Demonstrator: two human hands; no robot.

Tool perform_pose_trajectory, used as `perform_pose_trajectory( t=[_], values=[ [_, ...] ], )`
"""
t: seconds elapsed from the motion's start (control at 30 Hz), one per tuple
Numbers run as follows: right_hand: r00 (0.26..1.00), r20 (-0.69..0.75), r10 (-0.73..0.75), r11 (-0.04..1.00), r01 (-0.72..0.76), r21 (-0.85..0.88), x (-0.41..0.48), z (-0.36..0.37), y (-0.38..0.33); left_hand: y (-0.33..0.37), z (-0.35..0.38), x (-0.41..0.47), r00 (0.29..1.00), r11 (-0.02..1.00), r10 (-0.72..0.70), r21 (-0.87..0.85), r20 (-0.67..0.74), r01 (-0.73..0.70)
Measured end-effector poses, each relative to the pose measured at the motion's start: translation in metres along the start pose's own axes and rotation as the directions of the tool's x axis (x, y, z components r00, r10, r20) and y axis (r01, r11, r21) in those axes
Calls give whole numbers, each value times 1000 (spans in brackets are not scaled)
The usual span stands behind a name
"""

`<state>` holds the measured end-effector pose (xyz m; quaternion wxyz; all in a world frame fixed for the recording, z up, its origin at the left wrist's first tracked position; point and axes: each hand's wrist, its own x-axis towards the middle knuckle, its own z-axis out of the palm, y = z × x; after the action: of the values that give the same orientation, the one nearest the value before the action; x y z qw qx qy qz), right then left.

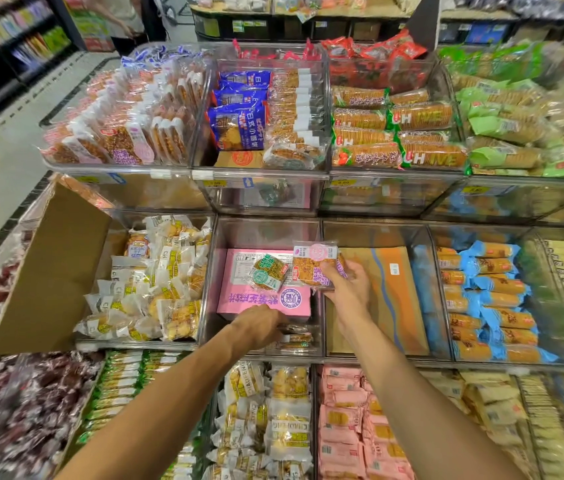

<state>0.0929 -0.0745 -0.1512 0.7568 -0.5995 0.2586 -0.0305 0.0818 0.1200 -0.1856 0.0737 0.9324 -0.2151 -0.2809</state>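
Snack packet [315, 266], purple label, pinched by right hand [346, 285] above right wall of bin [266, 233]. Left hand [259, 323] at near edge of pink box [249, 304]; fingers hidden, grip cannot be told.

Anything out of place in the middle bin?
A lone green-labelled snack pack lies tilted on the pink carton in the middle clear bin; the right hand holds a purple-labelled pack instead. The carton itself takes up the bin, where neighbouring bins hold loose packs.
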Motion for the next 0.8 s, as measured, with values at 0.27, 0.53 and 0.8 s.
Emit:
perform_pose_trajectory(
  t=[0.27, 0.53, 0.8],
  values=[
    [1000, 5, 0, 1000, -1, 6, -3, 1, -3, 8, 7, 4, 986, 981, -148, -134, -77, 136],
    [1000, -2, 29, 999, -29, 26, -3, -1, 0, -28, -40, -36, 957, 767, -257, -630, -132, 119],
    [998, -21, 59, 995, -57, 76, -6, 1, -6, -39, -59, -48, 856, 339, -465, -939, -226, -63]
  ],
)
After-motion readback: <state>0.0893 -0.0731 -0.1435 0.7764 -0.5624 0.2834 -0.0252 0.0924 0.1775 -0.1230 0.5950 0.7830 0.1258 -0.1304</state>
